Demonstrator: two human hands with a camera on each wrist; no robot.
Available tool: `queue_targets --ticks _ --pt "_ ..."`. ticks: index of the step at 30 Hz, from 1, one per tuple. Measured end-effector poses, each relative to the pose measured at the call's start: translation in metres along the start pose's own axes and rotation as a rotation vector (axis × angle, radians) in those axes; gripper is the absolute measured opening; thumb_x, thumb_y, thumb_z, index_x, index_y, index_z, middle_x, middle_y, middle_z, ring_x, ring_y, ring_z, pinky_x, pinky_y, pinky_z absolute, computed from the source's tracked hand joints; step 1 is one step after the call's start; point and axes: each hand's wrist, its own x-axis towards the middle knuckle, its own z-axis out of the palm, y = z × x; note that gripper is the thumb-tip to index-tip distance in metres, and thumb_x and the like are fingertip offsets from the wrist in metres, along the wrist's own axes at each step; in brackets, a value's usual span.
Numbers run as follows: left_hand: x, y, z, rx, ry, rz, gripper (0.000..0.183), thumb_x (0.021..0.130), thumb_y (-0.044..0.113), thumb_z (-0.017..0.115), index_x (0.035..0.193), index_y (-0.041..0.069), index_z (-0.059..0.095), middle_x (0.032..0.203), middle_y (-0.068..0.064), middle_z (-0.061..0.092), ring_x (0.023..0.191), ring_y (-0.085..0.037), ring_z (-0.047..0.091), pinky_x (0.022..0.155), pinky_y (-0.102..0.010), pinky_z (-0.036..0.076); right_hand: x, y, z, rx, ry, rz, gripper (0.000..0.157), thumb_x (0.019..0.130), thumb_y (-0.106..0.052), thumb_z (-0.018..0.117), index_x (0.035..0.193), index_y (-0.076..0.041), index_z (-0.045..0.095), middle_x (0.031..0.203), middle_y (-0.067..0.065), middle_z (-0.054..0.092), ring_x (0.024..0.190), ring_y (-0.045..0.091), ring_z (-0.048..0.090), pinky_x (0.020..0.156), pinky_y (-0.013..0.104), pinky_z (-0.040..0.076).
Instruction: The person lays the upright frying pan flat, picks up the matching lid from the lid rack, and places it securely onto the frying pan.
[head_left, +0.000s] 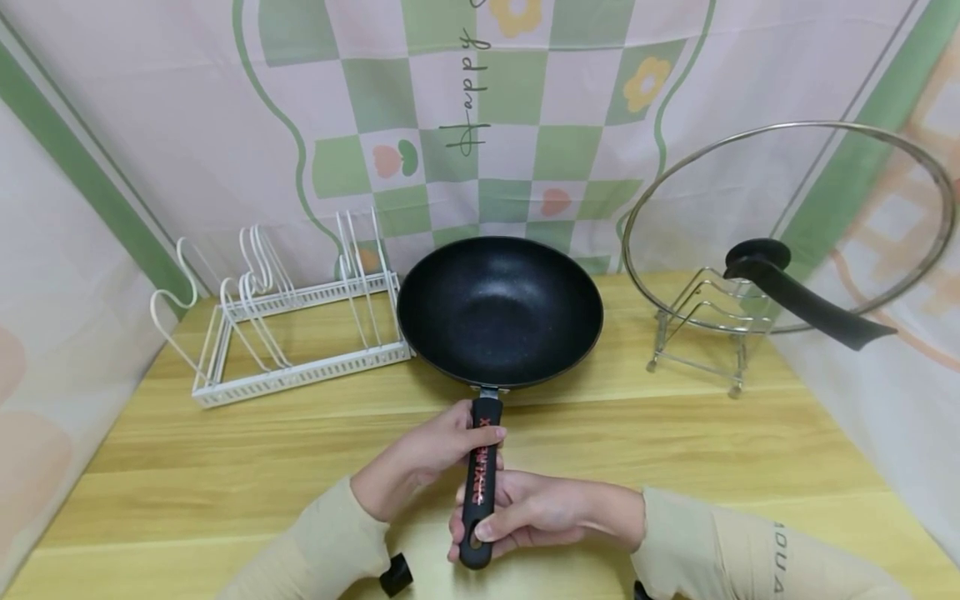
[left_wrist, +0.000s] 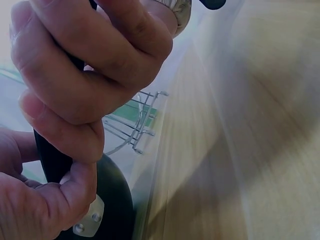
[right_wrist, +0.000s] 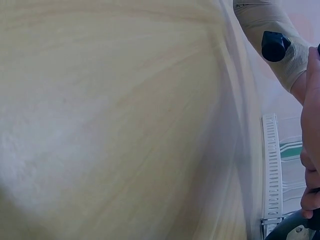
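The wooden table (head_left: 300, 467) spreads beneath both sets of fingers. Well out beyond the right fingers, a glass lid (head_left: 810, 208) stands on edge, its black knob turned toward the person; the wire lid stand (head_left: 699, 364) apparently keeps it upright. The black wok (head_left: 500, 308) lies straight ahead of the fingertips, its hollow facing the person; whether its base touches the wood I cannot tell. Past the left fingers sits a white slotted pan rack (head_left: 300, 377), its hoops likely spaced for upright pieces. The left hand (head_left: 450, 437) and right hand (head_left: 536, 508) are both clamped on the wok handle (head_left: 482, 467), left nearer the pan, right around the holed end, probably to share the front-heavy weight.
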Motion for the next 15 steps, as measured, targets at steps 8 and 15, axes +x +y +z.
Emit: queue_targets --ticks 8,15 --pt "-0.0011 0.0027 -0.0017 -0.023 -0.027 -0.010 0.007 0.105 0.007 0.053 0.105 0.000 0.050 0.084 -0.008 0.063 0.074 -0.014 0.067 0.068 -0.023 0.053 0.0001 -0.0016 0.0014 0.020 -0.015 0.001 0.023 0.105 0.000 0.047 0.124 -0.010 0.039 0.122 0.001 0.061 0.123 0.020 0.061 0.106 0.037 0.047" --pt "0.0003 0.0034 -0.0047 -0.060 -0.061 -0.020 0.007 0.105 0.008 0.052 0.102 0.002 0.053 0.083 -0.005 0.063 0.075 -0.013 0.067 0.071 -0.023 0.054 0.0001 -0.0028 0.0010 0.017 -0.035 0.006 0.024 0.105 -0.002 0.049 0.124 -0.011 0.037 0.123 0.000 0.059 0.126 0.022 0.059 0.108 0.039 0.044"
